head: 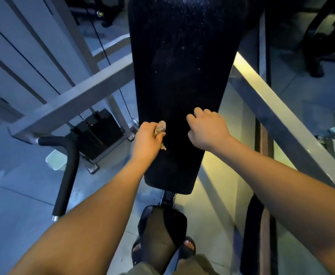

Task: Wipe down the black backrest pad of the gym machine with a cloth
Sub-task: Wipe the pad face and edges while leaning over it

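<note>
— where's the cloth (pixel 161 128)?
— bunched in the left hand (pixel 147 138), fingers curled tight round it, against the backrest pad (pixel 182 66) near its left edge.
— the right hand (pixel 208 128)?
— fingers (pixel 198 112) curled on nothing, resting on the pad just beside.

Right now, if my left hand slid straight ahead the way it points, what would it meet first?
Likely only more backrest pad: the left hand, gripping the cloth, points up its speckled surface.
</note>
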Motion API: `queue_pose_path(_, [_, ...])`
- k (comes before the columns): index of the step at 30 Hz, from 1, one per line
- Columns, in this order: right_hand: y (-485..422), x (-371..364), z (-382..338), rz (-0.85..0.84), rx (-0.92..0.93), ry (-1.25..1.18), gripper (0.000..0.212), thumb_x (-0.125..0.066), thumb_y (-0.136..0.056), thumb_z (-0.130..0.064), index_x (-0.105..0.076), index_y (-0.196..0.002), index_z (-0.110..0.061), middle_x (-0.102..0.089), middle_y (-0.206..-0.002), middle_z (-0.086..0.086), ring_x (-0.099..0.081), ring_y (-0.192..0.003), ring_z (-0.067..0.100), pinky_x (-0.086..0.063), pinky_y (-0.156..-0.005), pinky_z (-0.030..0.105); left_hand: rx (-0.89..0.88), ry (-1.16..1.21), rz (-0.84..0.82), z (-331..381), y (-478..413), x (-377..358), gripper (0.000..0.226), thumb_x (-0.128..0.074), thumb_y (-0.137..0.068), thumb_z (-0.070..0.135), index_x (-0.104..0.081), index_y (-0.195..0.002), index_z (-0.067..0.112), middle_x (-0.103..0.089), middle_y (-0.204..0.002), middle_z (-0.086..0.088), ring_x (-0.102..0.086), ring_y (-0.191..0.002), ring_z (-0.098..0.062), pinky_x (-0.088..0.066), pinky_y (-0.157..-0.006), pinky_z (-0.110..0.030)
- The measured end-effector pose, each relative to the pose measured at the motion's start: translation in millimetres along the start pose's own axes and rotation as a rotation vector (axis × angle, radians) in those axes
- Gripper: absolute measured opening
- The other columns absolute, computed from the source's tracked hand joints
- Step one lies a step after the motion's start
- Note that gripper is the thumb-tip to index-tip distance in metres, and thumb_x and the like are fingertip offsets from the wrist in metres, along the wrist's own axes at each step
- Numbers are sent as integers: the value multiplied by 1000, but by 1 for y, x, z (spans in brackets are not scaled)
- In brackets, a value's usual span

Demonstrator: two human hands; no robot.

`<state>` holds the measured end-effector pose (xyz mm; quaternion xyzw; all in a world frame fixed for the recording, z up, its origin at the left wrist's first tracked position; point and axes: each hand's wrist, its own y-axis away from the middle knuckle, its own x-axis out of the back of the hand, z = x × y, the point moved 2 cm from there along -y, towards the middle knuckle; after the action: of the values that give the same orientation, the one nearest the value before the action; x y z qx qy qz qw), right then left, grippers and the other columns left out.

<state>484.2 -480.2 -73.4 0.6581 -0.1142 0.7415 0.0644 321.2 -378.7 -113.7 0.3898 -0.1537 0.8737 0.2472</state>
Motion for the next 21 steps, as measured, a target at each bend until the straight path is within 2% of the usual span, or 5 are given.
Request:
queue_pose_path(4, [-33, 13, -24, 85, 201, 171, 15, -68, -79, -22, -60, -84, -10, -54, -85, 10, -52, -80, 31, -36, -67, 40, 93, 157, 166, -16, -18, 47, 18, -65, -96, 26, -66, -98, 8, -56, -91, 0, -52, -85, -15, -41, -72, -31])
queue_pose_path(7, [-59, 15, -26, 211, 378, 260, 15, -65, -81, -20, -61, -91, -10, -54, -97, 11, -49, -91, 32, -38, -76, 44, 159, 209, 255, -31, -38, 60, 22, -62, -97, 36, -66, -101, 14, -55, -82, 5, -48, -106, -23, -38, -76, -30])
queue_pose_path(11, [-75, 0, -13, 357, 554, 373, 13, -58, -87, -21, -59, -98, -15, -56, -97, 8, -52, -87, 30, -38, -74, 42, 228, 427, 363, -33, -71, 68, 11, -61, -96, 34, -62, -102, 25, -61, -95, 7, -59, -98, -19, -52, -87, -43])
queue_pose_path(16, [-86, -20, -8, 462, 587, 497, 28, -52, -92, -42, -58, -100, -16, -54, -94, 7, -54, -83, 29, -36, -74, 42, -12, 353, 401, -15, -95, 51, 13, -60, -97, 20, -58, -107, 12, -50, -107, 0, -54, -96, -20, -45, -82, -27])
queue_pose_path(21, [-89, -26, -8, 548, 575, 544, 26, -53, -92, -40, -63, -98, -17, -56, -91, 5, -48, -87, 27, -36, -76, 40, -279, 110, 283, -60, -60, 4, 22, -52, -81, -8, -63, -94, 5, -51, -92, -13, -49, -86, -30, -50, -72, -40])
